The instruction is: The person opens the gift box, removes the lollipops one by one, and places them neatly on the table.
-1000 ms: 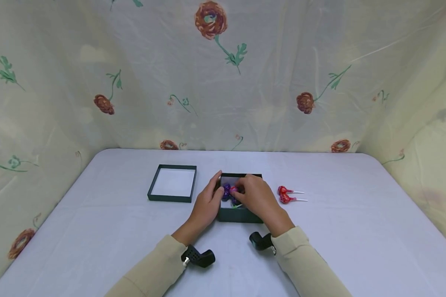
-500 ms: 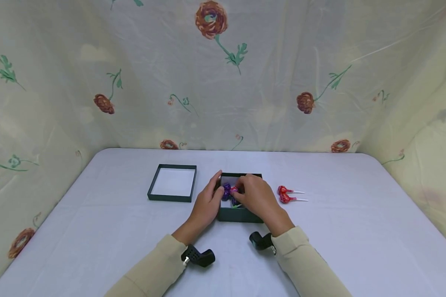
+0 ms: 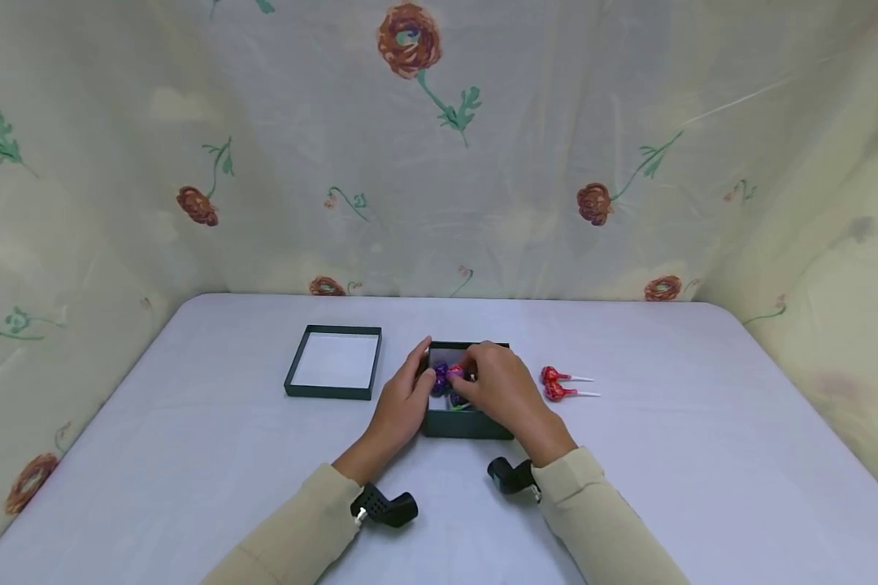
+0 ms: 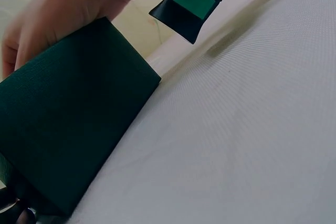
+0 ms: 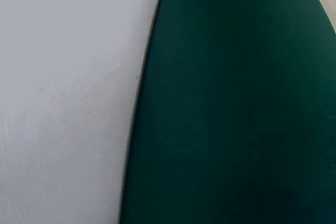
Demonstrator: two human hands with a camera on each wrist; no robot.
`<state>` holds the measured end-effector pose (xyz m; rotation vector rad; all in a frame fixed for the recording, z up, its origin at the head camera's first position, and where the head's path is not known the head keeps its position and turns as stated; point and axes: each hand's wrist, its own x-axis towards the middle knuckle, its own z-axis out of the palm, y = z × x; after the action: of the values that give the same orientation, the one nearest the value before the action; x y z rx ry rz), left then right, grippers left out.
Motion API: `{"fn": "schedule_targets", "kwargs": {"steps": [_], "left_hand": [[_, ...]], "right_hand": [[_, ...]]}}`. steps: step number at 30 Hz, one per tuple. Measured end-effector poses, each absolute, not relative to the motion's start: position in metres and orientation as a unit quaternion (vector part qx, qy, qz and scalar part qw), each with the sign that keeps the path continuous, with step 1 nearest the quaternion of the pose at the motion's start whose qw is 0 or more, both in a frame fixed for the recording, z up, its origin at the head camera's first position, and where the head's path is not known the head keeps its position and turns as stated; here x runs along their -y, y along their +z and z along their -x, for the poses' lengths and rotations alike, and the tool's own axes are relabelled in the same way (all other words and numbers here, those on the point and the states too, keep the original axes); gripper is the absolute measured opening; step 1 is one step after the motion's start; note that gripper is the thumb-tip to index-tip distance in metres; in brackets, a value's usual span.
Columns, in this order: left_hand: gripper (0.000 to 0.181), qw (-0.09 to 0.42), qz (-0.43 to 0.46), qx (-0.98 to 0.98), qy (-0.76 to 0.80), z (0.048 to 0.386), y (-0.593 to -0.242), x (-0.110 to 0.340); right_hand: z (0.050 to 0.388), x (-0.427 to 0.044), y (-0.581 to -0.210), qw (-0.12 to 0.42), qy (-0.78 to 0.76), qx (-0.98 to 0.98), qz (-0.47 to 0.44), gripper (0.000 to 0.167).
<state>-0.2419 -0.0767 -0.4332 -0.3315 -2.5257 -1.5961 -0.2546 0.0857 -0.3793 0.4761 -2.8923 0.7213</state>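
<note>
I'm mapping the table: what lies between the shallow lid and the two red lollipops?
In the head view: the green box holding purple sweets, left hand against its side, right hand over it.

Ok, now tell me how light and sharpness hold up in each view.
Head: soft light, faint shadows beside the sleeves, the red lollipops clear; left wrist: dimmer, the green box in deep shade, the tabletop showing its weave; right wrist: the box's side dark and nearly featureless, the tabletop washed flat at top left.
</note>
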Motion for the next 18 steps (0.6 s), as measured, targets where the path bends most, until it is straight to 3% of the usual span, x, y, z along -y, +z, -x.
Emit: {"fn": "schedule_targets", "kwargs": {"steps": [18], "left_hand": [[0.050, 0.062, 0.111, 0.837, -0.532, 0.242, -0.434, 0.078]], "right_hand": [[0.251, -0.093, -0.365, 0.129, 0.280, 0.925, -0.221, 0.022]]}}
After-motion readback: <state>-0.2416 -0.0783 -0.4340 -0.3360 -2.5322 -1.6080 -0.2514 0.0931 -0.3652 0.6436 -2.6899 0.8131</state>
